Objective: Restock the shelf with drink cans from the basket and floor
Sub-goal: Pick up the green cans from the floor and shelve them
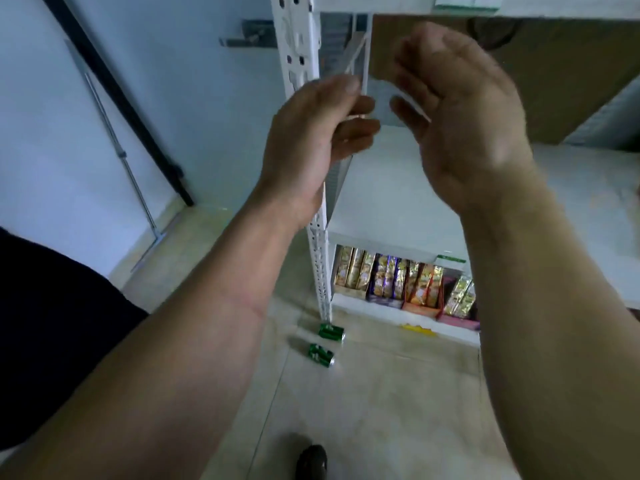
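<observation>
Both hands were raised in front of the white shelf (398,188), approx. centre of view. L hand (311,143) sat at about 11 o'clock from frame centre, fingers loosely curled, thumb up top; looked like it held nothing, though blur made that hard to confirm. R hand (460,123) at about 1 o'clock, palm facing left, fingers relaxed & spread, released, nothing in it. The two hands were near each other but apart. Two green cans (325,342) lay on their sides on the tiled floor (381,403) at 6 o'clock, just beside the foot of the shelf upright (320,271), close together. Snack boxes (401,284) stood in a row on the bottom shelf, approx. 5 o'clock. Dark shoe tip (311,460) at bottom edge.
</observation>
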